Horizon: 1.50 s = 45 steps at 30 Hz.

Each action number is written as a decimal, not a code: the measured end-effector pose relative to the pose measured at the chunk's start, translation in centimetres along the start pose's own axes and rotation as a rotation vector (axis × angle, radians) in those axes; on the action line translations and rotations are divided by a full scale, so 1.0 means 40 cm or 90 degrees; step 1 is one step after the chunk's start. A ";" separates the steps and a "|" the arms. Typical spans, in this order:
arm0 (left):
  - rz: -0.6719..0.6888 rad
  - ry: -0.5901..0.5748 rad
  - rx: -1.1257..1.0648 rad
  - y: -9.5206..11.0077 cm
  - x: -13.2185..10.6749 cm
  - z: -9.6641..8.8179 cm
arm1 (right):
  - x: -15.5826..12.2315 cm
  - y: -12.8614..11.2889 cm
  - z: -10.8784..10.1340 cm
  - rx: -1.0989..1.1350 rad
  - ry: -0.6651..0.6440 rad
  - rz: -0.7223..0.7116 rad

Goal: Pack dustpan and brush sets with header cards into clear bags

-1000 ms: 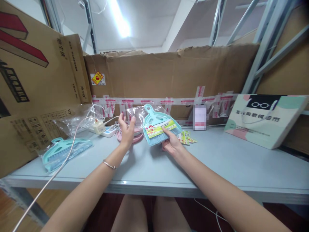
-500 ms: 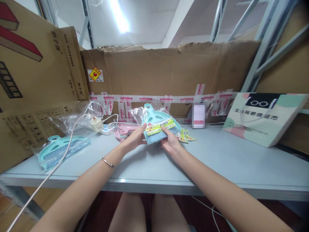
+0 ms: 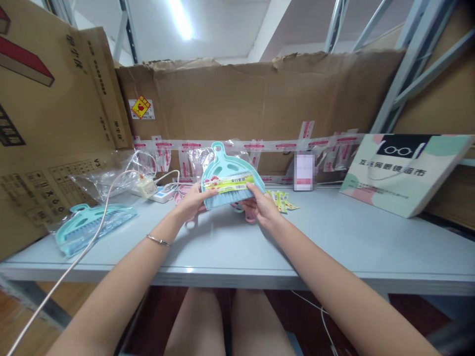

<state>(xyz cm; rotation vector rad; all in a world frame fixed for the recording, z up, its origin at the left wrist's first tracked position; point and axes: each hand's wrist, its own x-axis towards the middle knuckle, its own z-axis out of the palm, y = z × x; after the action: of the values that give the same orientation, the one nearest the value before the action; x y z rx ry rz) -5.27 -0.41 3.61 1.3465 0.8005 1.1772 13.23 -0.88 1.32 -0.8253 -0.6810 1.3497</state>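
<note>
Arrangement on the table (image 3: 215, 247). Centre: the held dustpan set (image 3: 222, 168), above the tabletop between the left hand (image 3: 189, 201) and the right hand (image 3: 265, 205). Left: a second dustpan set (image 3: 77, 227) lies before a plug adapter (image 3: 146, 188) and power strip (image 3: 163, 195); beyond the set's left side stands a tall carton (image 3: 44, 123). Right: paper labels (image 3: 282, 201) just beside the right hand, a phone (image 3: 304, 170) behind them — and, farther right, a boxed package (image 3: 386, 183). Far side: a long carton (image 3: 222, 99) spans the background.
</note>
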 end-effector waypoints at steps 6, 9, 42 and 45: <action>-0.037 -0.057 -0.006 -0.011 0.012 -0.045 | 0.026 -0.003 -0.020 -0.057 0.001 -0.052; -0.060 -0.042 -0.009 -0.008 0.015 -0.054 | 0.024 -0.023 -0.020 -0.064 -0.052 -0.057; -0.168 -0.025 0.071 -0.012 -0.295 0.014 | -0.362 -0.007 -0.115 -0.144 -0.026 0.116; -0.153 0.001 0.142 -0.028 -0.323 0.015 | -0.385 0.034 -0.149 -0.163 -0.010 0.086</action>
<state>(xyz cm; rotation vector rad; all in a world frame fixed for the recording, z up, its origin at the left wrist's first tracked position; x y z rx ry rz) -8.04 -12.60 0.11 1.3843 1.0879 0.9202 15.64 -16.81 -2.48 -1.0826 -0.8345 1.4081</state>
